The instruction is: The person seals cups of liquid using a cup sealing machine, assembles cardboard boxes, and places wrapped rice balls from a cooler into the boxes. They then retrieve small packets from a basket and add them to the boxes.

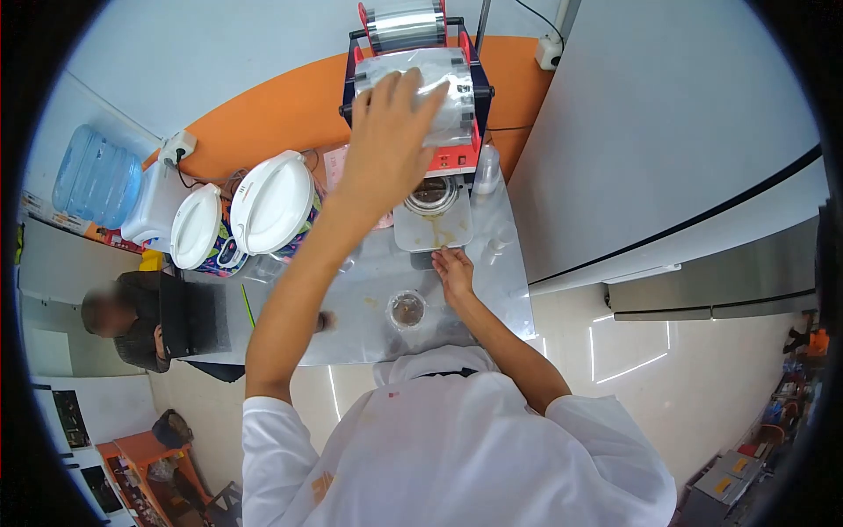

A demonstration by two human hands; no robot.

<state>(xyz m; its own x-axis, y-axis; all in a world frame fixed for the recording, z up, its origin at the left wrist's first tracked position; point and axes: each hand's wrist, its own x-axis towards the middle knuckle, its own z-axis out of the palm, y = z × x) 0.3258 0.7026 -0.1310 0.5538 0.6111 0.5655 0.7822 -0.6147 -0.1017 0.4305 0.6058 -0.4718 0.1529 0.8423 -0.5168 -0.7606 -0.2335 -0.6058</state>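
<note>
Left hand (391, 132) lay spread, fingers open, on the sealing machine (421, 97), red-framed with clear film roll | right hand (454, 270) rested flat on the worktop (492, 290) beside a clear cup (407, 308) | no writing readable

White short-sleeved shirt (457, 448) (small orange mark), bare forearms.

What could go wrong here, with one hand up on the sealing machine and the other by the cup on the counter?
The cup stands open beside the right hand; a nudge might tip it. The left hand lies on the sealer's film roll, which could crease or shift. Another cup sits in the sealing machine, whose tray looks stained.
</note>
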